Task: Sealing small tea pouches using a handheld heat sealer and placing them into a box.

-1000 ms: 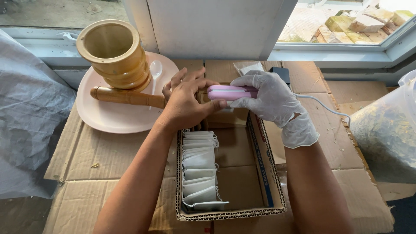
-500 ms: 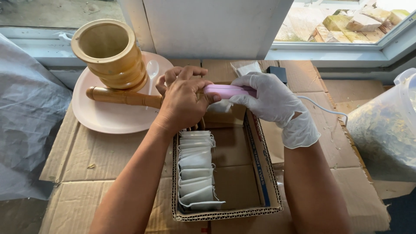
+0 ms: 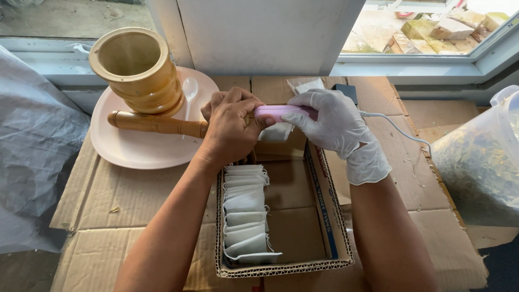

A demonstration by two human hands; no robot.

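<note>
My bare left hand and my gloved right hand together hold a small pink sealer clamped over a white tea bag. A white cord runs from the sealer off to the right. Both hands hover over the far end of an open cardboard box. Inside the box, along its left side, stands a row of several filled white tea bags.
A wooden mortar and pestle rest on a pink plate at the left, with a white spoon. A clear tub of dried leaves stands right. Flattened cardboard covers the surface; grey plastic lies far left.
Both hands stay on the sealer and tea bag. The sealer has shifted slightly lower and left over the box's far end.
</note>
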